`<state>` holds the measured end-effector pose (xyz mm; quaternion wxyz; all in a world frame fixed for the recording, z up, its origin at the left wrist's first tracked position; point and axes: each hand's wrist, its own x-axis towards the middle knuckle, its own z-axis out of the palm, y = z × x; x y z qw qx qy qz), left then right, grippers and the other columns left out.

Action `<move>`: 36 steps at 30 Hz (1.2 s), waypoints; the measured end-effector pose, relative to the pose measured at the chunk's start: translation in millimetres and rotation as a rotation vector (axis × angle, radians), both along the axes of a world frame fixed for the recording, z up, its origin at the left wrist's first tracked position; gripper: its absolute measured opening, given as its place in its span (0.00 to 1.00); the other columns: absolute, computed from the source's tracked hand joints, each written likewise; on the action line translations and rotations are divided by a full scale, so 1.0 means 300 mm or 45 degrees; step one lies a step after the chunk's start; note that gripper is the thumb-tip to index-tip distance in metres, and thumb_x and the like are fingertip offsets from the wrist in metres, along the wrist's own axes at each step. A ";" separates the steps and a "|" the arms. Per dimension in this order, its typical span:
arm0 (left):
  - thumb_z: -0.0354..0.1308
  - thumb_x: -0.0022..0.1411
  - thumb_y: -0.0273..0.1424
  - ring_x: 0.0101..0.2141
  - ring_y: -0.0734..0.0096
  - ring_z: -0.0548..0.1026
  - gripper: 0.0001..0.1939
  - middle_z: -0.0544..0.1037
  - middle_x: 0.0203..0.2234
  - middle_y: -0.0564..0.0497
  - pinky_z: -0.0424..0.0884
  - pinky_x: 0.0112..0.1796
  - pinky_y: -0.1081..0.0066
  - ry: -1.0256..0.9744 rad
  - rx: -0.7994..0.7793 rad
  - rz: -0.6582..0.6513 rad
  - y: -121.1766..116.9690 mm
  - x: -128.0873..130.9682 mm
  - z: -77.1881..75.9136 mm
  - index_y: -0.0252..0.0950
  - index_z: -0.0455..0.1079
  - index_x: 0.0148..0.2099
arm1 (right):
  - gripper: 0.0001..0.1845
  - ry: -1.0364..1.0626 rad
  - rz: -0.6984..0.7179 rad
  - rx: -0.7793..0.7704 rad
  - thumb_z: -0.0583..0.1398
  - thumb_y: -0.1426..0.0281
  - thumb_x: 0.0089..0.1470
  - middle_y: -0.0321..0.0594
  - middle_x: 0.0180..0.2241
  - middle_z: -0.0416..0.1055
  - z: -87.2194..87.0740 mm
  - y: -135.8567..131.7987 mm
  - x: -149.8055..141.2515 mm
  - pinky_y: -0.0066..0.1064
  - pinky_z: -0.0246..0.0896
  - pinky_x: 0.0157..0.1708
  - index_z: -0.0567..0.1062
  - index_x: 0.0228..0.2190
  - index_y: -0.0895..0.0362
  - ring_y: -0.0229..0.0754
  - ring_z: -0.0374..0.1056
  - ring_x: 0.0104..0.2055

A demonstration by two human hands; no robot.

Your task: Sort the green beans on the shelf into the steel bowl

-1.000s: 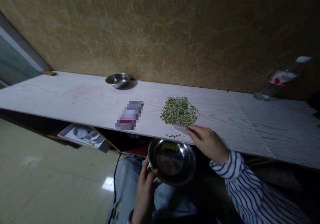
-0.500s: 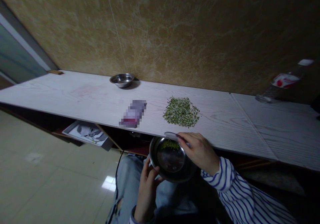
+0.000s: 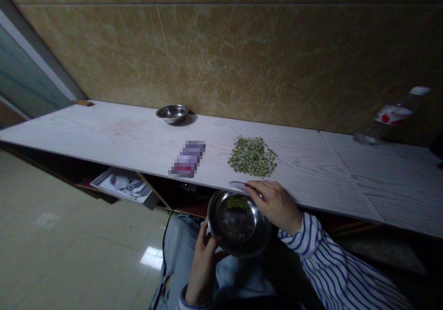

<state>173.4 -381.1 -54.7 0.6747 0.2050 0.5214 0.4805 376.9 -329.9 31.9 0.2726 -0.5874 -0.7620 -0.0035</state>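
My left hand [image 3: 203,259] grips the near rim of a steel bowl [image 3: 238,222] held just below the front edge of the white wooden table [image 3: 104,137]. A small clump of green beans lies inside the bowl at its far side. My right hand [image 3: 277,205], in a striped sleeve, is closed on a thin pale card-like scraper [image 3: 238,186] at the table edge above the bowl. A pile of green beans [image 3: 252,157] lies on the table just beyond the scraper.
A second, smaller steel bowl [image 3: 172,113] sits by the brown tiled wall. A blurred purple pack [image 3: 188,158] lies left of the pile. A plastic bottle [image 3: 391,116] leans at the far right. An open drawer [image 3: 124,186] shows under the table.
My right hand drew the scraper from the pile's near side to the table edge over the bowl. The loose beans at the edge are gone from the table. The view shifted slightly.
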 end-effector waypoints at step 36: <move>0.60 0.54 0.37 0.45 0.57 0.75 0.34 0.74 0.51 0.40 0.75 0.34 0.67 0.024 -0.079 0.069 0.022 0.092 -0.020 0.40 0.60 0.63 | 0.10 0.246 -0.006 0.063 0.60 0.72 0.58 0.40 0.38 0.82 0.058 0.301 0.183 0.34 0.72 0.39 0.81 0.40 0.54 0.45 0.78 0.38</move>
